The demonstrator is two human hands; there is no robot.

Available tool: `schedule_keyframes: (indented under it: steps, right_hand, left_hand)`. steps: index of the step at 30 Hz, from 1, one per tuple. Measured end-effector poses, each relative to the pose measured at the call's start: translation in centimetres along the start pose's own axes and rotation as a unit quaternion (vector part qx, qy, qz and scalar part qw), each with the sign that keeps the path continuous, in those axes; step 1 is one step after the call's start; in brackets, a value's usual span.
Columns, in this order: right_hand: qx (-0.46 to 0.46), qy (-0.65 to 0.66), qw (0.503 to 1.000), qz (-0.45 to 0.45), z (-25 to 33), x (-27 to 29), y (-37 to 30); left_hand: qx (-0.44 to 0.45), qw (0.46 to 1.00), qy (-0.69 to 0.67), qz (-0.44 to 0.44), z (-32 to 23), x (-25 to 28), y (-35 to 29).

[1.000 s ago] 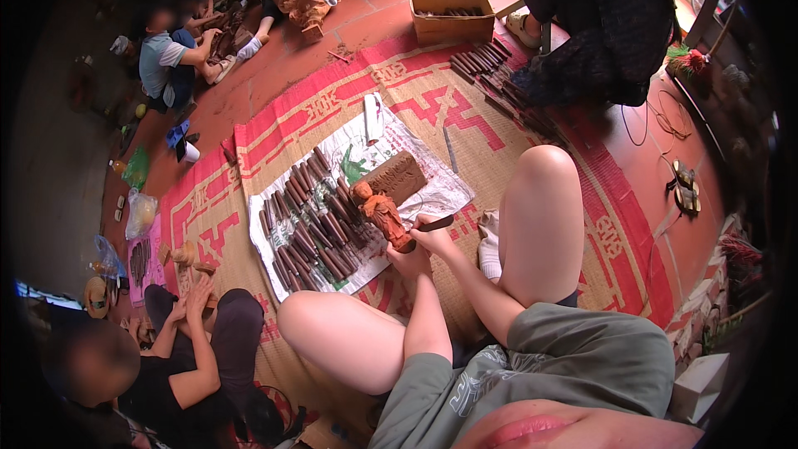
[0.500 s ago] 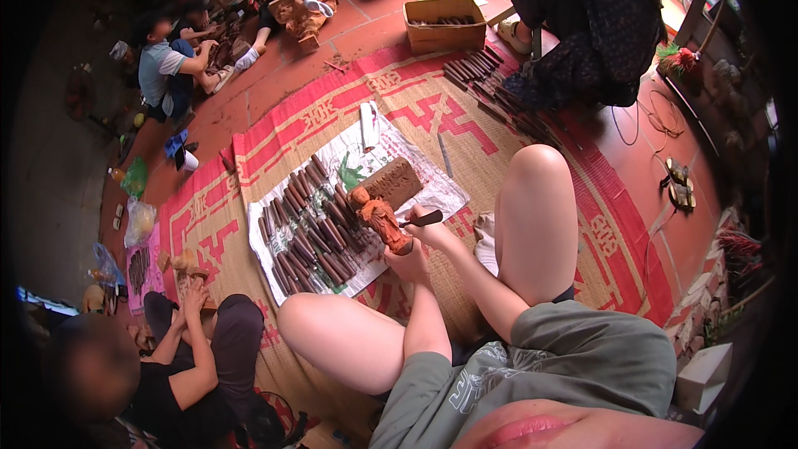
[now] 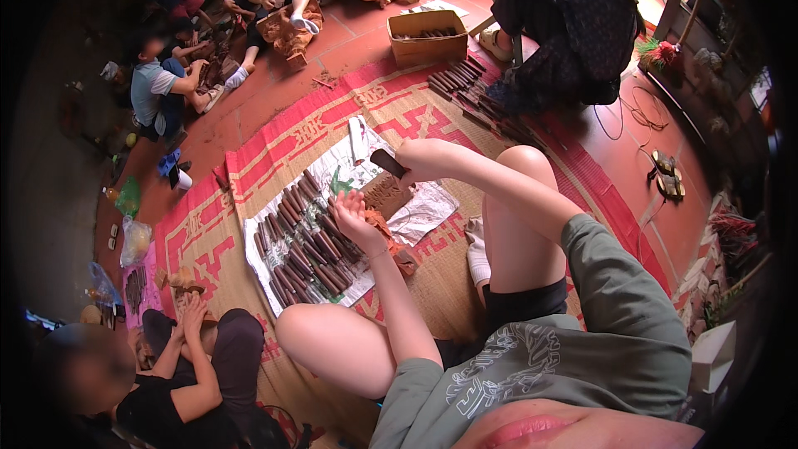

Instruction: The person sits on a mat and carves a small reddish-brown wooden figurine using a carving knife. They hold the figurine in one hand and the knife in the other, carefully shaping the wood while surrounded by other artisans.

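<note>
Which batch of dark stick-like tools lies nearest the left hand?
The rows of tools on the white sheet, close by the left hand; those in and beside the tan box and on the pink sheet lie farther off.

Spread over the floor (image 3: 349, 43), a mat (image 3: 440, 270); on that, a sheet (image 3: 434, 214). On the sheet's left half, tools (image 3: 303, 233) in rows; to their right, a block (image 3: 389, 198), with a statue (image 3: 405, 262) in front, at the near edge. Behind, by the mat's far edge, a box (image 3: 428, 51); right of and before that, a second batch of tools (image 3: 460, 79). Far right, sandals (image 3: 667, 176); left of the mat, a cup (image 3: 184, 181).
</note>
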State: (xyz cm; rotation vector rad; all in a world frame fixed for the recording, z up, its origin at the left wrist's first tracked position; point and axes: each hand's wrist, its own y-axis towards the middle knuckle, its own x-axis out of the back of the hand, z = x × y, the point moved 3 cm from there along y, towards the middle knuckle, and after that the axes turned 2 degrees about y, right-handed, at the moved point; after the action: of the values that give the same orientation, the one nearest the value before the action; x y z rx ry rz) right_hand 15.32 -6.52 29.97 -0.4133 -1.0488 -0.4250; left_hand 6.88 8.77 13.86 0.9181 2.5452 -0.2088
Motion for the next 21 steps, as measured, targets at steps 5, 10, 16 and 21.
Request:
schedule_keyframes:
  steps: [5,10,16,21]
  right_hand:
    - [0.009,0.011,1.0,0.003,-2.0,0.6,1.5]
    - [0.066,-0.029,0.997,0.014,-1.8,-2.1,3.3]
    - [0.041,-0.052,0.998,0.003,-1.7,-2.5,4.3]
    - [0.009,-0.054,0.998,-0.007,-1.6,-1.5,4.2]
  left_hand:
    - [-0.051,0.96,0.087,0.26,-14.2,-6.1,2.4]
    - [-0.048,0.941,0.193,0.273,-16.8,-4.9,3.1]
    - [-0.068,0.956,0.199,0.206,-14.1,-1.4,4.0]
    - [-0.045,0.957,0.163,0.234,-13.3,-2.1,4.1]
